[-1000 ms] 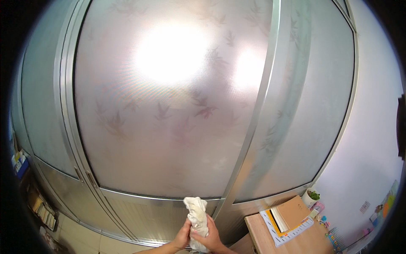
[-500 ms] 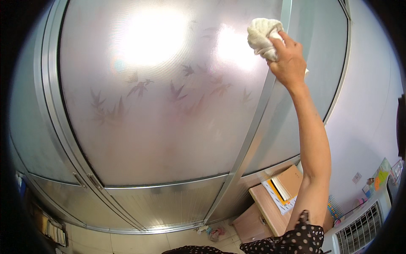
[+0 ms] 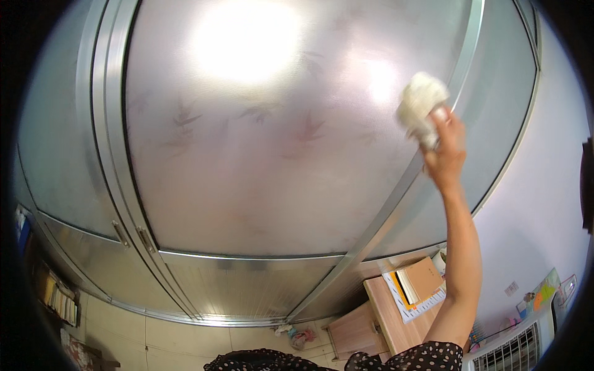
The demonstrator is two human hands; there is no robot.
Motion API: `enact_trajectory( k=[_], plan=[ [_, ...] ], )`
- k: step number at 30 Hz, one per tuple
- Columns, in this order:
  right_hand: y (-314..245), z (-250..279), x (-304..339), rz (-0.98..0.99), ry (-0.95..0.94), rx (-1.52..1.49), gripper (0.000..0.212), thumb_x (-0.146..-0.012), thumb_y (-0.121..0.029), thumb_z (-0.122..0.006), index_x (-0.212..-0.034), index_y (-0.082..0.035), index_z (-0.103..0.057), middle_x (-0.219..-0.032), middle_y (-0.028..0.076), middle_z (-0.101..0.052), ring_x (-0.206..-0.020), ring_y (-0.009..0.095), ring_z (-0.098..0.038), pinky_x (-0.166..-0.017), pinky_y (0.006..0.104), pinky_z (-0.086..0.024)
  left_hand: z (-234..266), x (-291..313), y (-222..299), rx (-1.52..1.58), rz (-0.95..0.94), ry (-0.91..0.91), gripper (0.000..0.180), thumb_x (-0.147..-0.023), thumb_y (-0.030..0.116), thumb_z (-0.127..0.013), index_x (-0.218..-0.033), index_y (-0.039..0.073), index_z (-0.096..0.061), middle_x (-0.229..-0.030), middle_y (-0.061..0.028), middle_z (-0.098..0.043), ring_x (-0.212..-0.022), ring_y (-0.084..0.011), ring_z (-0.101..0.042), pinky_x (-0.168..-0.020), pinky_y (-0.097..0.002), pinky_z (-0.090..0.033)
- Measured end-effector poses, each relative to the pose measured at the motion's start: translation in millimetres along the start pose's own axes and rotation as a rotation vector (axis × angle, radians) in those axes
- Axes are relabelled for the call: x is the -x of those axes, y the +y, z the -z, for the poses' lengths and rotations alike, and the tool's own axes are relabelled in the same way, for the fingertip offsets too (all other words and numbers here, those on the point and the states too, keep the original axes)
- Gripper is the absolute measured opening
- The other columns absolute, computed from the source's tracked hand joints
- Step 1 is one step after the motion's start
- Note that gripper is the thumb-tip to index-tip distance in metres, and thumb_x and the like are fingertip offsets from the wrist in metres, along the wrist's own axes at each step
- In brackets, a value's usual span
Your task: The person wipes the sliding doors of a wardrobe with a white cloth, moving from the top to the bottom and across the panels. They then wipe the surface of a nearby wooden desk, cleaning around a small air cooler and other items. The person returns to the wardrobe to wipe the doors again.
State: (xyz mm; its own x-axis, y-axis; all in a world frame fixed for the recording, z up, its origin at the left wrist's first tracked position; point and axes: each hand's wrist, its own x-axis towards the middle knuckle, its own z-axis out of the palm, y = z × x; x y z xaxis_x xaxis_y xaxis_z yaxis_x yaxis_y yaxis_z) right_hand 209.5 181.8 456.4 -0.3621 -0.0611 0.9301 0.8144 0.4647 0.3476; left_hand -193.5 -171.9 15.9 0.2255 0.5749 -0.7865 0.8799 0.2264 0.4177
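Note:
Bunched in my right hand (image 3: 447,145) is a cream cleaning cloth (image 3: 423,104), blurred by motion. It is at the right edge of a frosted glass sliding door panel (image 3: 260,185) with a faint leaf pattern, close to the upright metal frame bar (image 3: 402,182). The fingers wrap the near side of the cloth. My right arm reaches up from the lower right, out of a dark polka-dot sleeve. The left hand does not show.
Below my arm stands a wooden desk (image 3: 405,331) with a brown notebook (image 3: 424,279) and papers. A white slatted appliance (image 3: 516,346) is at the lower right. Crumpled cloths (image 3: 302,337) lie on the tiled floor. Books (image 3: 60,302) fill a shelf at the lower left.
My right hand and the cloth have moved down along the edge of the glass panel. The view has shifted, so the door appears further right.

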Motion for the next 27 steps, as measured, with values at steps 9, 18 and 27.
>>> enact_trajectory(
  k=[9, 18, 27],
  plan=[
    [-77.2, -53.0, 19.5, 0.162, -0.038, -0.082, 0.028, -0.06, -0.014, -0.073, -0.085, -0.006, -0.064, -0.126, 0.02, -0.05, -0.112, 0.04, -0.048, -0.092, 0.045, -0.042, -18.6, -2.5, -12.2, 0.087, -0.048, -0.003, 0.053, -0.088, 0.046, -0.055, -0.129, 0.013, -0.055, -0.132, -0.0208, -0.049, -0.12, -0.033, -0.048, -0.1, -0.0417, -0.04],
    [-93.1, -61.5, -38.7, 0.414, 0.029, -0.042, 0.016, -0.071, -0.012, -0.073, -0.086, -0.012, -0.067, -0.125, 0.013, -0.056, -0.112, 0.034, -0.053, -0.085, 0.0421, -0.049, -43.7, 6.8, -26.9, 0.193, -0.061, -0.007, 0.052, -0.088, 0.046, -0.055, -0.128, 0.013, -0.055, -0.13, -0.0199, -0.05, -0.118, -0.0325, -0.049, -0.099, -0.0415, -0.04],
    [-186.6, -78.7, -92.0, 0.346, 0.132, -0.156, 0.03, -0.073, -0.011, -0.074, -0.102, -0.009, -0.067, -0.126, 0.017, -0.055, -0.109, 0.033, -0.054, -0.086, 0.0462, -0.045, -60.7, 14.3, -45.1, 0.275, -0.069, -0.002, 0.051, -0.088, 0.046, -0.055, -0.126, 0.013, -0.056, -0.129, -0.0191, -0.051, -0.117, -0.0321, -0.05, -0.097, -0.0413, -0.041]
  ],
)
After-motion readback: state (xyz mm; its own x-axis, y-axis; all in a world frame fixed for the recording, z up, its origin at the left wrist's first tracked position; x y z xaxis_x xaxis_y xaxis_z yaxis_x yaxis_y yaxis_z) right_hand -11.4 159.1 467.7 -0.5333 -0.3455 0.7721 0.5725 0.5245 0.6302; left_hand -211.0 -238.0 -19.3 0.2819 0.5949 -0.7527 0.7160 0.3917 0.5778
